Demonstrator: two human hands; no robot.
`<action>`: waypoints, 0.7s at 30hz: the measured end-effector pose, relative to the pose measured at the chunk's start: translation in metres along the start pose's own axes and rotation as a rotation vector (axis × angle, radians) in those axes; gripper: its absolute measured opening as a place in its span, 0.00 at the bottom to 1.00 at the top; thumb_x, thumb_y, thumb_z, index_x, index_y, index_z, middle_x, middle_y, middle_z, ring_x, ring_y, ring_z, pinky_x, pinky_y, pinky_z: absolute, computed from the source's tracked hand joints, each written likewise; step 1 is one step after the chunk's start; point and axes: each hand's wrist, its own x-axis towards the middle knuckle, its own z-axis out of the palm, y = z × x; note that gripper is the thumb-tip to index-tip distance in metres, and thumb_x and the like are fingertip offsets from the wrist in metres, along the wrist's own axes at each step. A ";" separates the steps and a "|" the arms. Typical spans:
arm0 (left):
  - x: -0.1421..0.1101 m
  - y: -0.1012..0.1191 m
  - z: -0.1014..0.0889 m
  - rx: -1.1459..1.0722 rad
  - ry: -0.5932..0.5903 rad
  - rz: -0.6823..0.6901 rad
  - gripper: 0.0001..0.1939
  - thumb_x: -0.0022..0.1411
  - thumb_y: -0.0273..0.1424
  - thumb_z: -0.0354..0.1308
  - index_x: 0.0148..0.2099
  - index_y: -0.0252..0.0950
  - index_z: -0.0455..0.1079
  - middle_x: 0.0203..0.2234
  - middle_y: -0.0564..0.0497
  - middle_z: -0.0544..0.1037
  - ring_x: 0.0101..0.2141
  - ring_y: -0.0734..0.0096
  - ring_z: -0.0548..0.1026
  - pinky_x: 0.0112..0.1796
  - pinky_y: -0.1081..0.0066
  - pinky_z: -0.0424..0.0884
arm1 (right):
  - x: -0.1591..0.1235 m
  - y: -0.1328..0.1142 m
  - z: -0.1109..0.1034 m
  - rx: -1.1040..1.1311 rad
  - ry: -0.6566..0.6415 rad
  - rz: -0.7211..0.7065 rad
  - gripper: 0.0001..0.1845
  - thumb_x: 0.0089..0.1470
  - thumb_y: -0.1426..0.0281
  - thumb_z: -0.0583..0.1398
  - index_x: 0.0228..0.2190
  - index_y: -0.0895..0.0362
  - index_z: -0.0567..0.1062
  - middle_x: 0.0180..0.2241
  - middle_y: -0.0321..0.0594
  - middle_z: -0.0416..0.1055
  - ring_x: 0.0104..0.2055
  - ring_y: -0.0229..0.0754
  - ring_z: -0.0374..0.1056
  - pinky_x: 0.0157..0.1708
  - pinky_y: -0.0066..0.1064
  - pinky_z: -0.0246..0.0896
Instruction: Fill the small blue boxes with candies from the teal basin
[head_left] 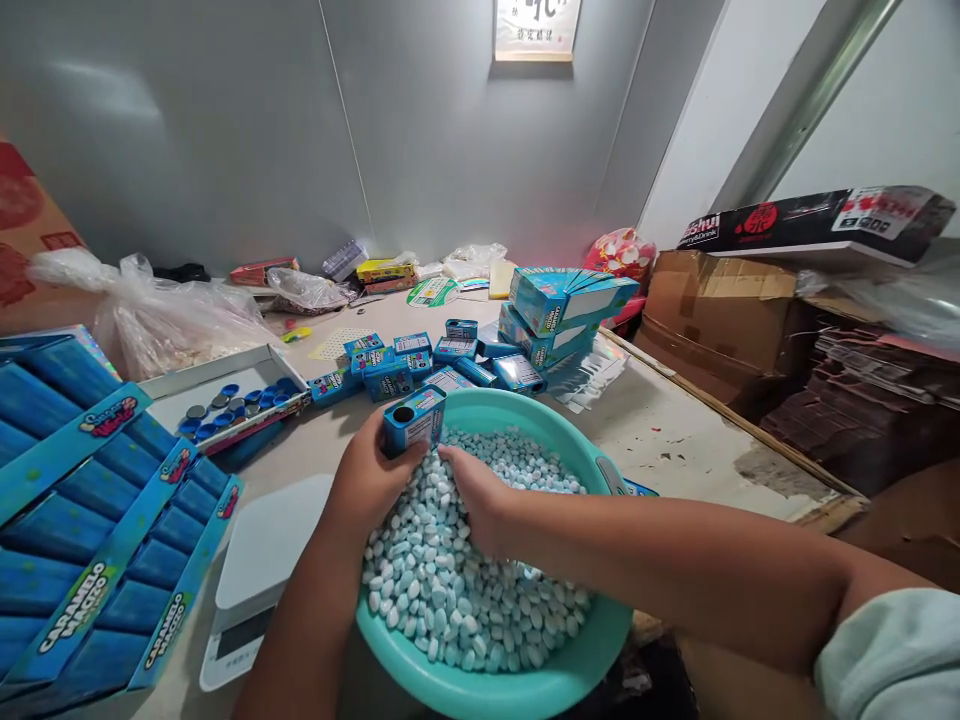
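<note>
My left hand (379, 475) is closed around a small blue box-shaped container (415, 420), with a round dark opening in its top. It holds the container over the left rim of a turquoise basin (600, 640). Pale blue and white oval candies (457, 610) fill much of the basin. Close by the container, my right hand (484, 495) curls into the candies, cupped around some of them. Its thumb side shows near the container, while the other fingers are mostly hidden.
A white scale (262, 560) and blue display boxes (97, 540) stand at left. Behind them, a tray (247, 365) holds blue round caps. Several blue containers (390, 375) lie beyond the basin, near stacked cartons (551, 305). Cardboard boxes (712, 310) are at right.
</note>
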 end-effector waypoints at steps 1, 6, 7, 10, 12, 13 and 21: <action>0.000 0.001 0.000 0.001 0.016 -0.004 0.29 0.54 0.39 0.69 0.56 0.36 0.71 0.48 0.42 0.80 0.49 0.52 0.78 0.52 0.57 0.72 | -0.002 -0.004 0.000 0.013 -0.003 0.003 0.27 0.58 0.47 0.54 0.47 0.52 0.77 0.38 0.43 0.80 0.41 0.50 0.77 0.48 0.49 0.70; 0.002 0.009 0.000 0.027 0.063 -0.059 0.25 0.50 0.38 0.70 0.50 0.35 0.74 0.43 0.45 0.82 0.45 0.54 0.79 0.47 0.61 0.74 | -0.015 -0.026 -0.006 0.170 -0.114 -0.108 0.21 0.64 0.56 0.50 0.42 0.56 0.75 0.31 0.43 0.79 0.31 0.45 0.76 0.35 0.40 0.74; 0.004 0.013 0.000 0.033 0.088 -0.065 0.24 0.50 0.38 0.70 0.49 0.35 0.74 0.42 0.46 0.82 0.44 0.54 0.80 0.46 0.62 0.74 | -0.018 -0.030 -0.008 0.198 -0.129 -0.138 0.19 0.65 0.59 0.50 0.41 0.57 0.75 0.30 0.43 0.78 0.29 0.44 0.76 0.32 0.38 0.74; 0.016 0.029 0.001 0.080 0.114 -0.056 0.23 0.49 0.39 0.69 0.47 0.35 0.75 0.39 0.47 0.83 0.41 0.55 0.80 0.42 0.65 0.74 | -0.027 -0.041 -0.012 0.249 -0.165 -0.197 0.16 0.66 0.62 0.50 0.39 0.58 0.73 0.27 0.41 0.77 0.26 0.41 0.75 0.27 0.32 0.72; 0.029 0.040 0.004 0.124 0.107 -0.075 0.27 0.46 0.39 0.70 0.49 0.35 0.75 0.38 0.47 0.82 0.39 0.56 0.80 0.40 0.64 0.74 | -0.032 -0.048 -0.015 0.254 -0.178 -0.240 0.15 0.66 0.63 0.50 0.37 0.58 0.73 0.27 0.41 0.76 0.25 0.41 0.74 0.23 0.29 0.69; 0.036 0.045 0.007 0.128 0.113 -0.095 0.31 0.44 0.40 0.71 0.51 0.35 0.74 0.38 0.47 0.82 0.39 0.56 0.79 0.40 0.64 0.74 | -0.034 -0.051 -0.016 0.256 -0.177 -0.262 0.15 0.65 0.63 0.50 0.36 0.58 0.73 0.26 0.41 0.76 0.25 0.40 0.74 0.22 0.28 0.68; 0.056 0.027 0.034 -0.007 0.023 -0.098 0.37 0.43 0.33 0.69 0.59 0.35 0.71 0.50 0.42 0.80 0.48 0.53 0.78 0.47 0.62 0.74 | -0.040 -0.072 -0.033 0.426 -0.169 -0.341 0.10 0.64 0.63 0.52 0.35 0.54 0.69 0.26 0.38 0.75 0.26 0.40 0.74 0.19 0.27 0.68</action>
